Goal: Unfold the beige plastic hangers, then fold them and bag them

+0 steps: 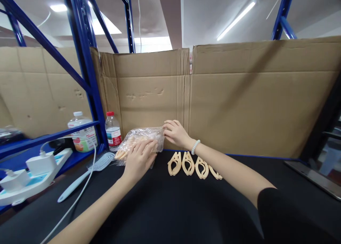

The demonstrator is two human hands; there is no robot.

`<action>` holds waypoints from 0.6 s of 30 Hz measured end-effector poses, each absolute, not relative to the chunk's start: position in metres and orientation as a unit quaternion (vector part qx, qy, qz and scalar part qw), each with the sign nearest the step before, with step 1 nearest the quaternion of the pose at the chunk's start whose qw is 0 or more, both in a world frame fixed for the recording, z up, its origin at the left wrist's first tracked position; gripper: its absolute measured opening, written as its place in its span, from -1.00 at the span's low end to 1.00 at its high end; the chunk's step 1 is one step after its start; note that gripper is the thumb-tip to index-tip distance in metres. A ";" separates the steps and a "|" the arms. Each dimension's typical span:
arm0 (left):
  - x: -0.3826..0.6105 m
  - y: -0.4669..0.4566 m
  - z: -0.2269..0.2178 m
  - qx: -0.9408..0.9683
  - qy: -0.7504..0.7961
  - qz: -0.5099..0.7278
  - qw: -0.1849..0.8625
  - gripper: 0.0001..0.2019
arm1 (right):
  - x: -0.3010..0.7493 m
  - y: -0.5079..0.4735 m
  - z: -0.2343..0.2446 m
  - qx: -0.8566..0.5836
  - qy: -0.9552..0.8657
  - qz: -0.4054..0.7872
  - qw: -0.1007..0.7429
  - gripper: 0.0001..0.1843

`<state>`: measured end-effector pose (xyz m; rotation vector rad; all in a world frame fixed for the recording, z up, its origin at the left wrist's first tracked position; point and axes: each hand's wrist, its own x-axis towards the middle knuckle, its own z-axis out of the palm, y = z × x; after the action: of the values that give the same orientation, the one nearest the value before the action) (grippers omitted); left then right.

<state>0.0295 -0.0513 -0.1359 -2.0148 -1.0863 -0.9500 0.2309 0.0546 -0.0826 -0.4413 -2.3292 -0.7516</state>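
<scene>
A clear plastic bag (138, 135) full of beige clips lies at the back of the black table (170, 208), against the cardboard wall. My left hand (138, 158) rests on the bag's near side with fingers curled onto it. My right hand (176, 133) pinches the bag's right end; a white bead bracelet sits on that wrist. Several beige plastic clips (188, 163) lie in a row on the table just below my right forearm.
A light blue hairbrush (87, 174) lies left of the bag. A small red-capped bottle (113, 131) and a bigger white-capped bottle (82, 133) stand by the blue rack post (87, 77). A white power strip (29, 178) with chargers sits far left. Cardboard walls (239, 105) close the back.
</scene>
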 end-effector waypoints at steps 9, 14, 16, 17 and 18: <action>0.063 -0.084 -0.142 -0.843 -0.266 -0.385 0.266 -0.79 | 0.316 -0.095 -0.118 -0.103 -0.859 -0.384 0.322 -0.86; 0.093 -0.106 -0.154 -0.944 -0.171 -0.271 0.081 -0.53 | 0.384 -0.131 -0.125 -0.156 -0.870 -0.248 0.397 -0.84; 0.099 -0.113 -0.156 -0.963 -0.166 -0.214 0.002 -0.38 | 0.416 -0.110 -0.121 -0.293 -0.837 -0.219 0.407 -0.82; 0.100 -0.116 -0.156 -0.966 -0.164 -0.198 -0.033 -0.33 | 0.431 -0.095 -0.121 -0.361 -0.834 -0.207 0.362 -0.76; 0.101 -0.118 -0.157 -0.965 -0.163 -0.194 -0.066 -0.31 | 0.444 -0.079 -0.122 -0.407 -0.848 -0.189 0.281 -0.68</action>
<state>0.1013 -0.1178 -0.1567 -3.1660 -0.5339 -0.6347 0.4444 -0.0791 -0.1218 -1.0903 -2.2731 -0.5053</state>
